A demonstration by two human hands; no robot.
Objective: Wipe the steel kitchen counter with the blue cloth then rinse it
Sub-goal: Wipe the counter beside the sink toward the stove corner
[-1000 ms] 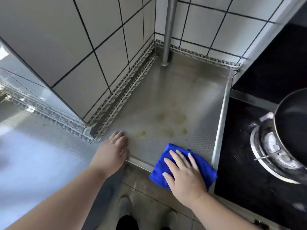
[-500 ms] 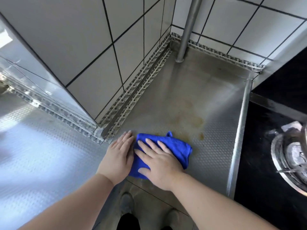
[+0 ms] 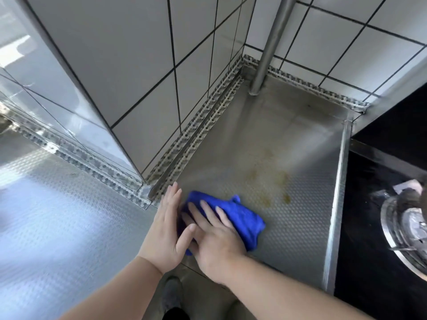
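Observation:
The blue cloth (image 3: 238, 215) lies bunched on the steel counter (image 3: 300, 218), near its front edge. My right hand (image 3: 215, 236) presses flat on the cloth with its fingers straight and spread. My left hand (image 3: 165, 227) rests flat on the counter just left of the cloth, fingers straight, its thumb side touching my right hand. Yellowish stains (image 3: 277, 188) mark the counter beyond and to the right of the cloth.
White tiled walls (image 3: 138, 77) close the counter on the left and back. A steel pipe (image 3: 268, 47) stands in the back corner. A raised steel rim (image 3: 336, 204) borders the black stove (image 3: 374, 227) with its burner (image 3: 409, 227) at right.
My right hand slid the cloth from the counter's right front to the left, up against my left hand. Since half a second ago both hands have barely shifted.

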